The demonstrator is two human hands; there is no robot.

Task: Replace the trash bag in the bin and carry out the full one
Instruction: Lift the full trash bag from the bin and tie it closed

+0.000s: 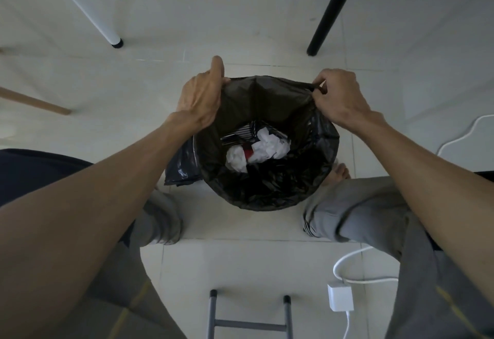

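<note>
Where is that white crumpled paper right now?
In the head view the white crumpled paper lies at the bottom of the black trash bag, mid-frame between the person's legs, below the left hand and right hand gripping the bag's far edge.

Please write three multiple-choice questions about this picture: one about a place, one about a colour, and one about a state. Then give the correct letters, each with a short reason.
1. Where does the folded spare bag lie?
A. on the floor beside the bin, on the left-hand side
B. inside the bin
C. on a chair

2. What colour is the trash bag in the bin?
A. white
B. black
C. blue

3. What are the hands doing?
A. both hang free
B. only one touches the bag
C. both grip the bag's rim

Answers:
1 A, it lies on the tiles against the bin's side.
2 B, the plastic is dark all over.
3 C, the left hand and the right hand each hold the rim, on opposite sides.
</note>
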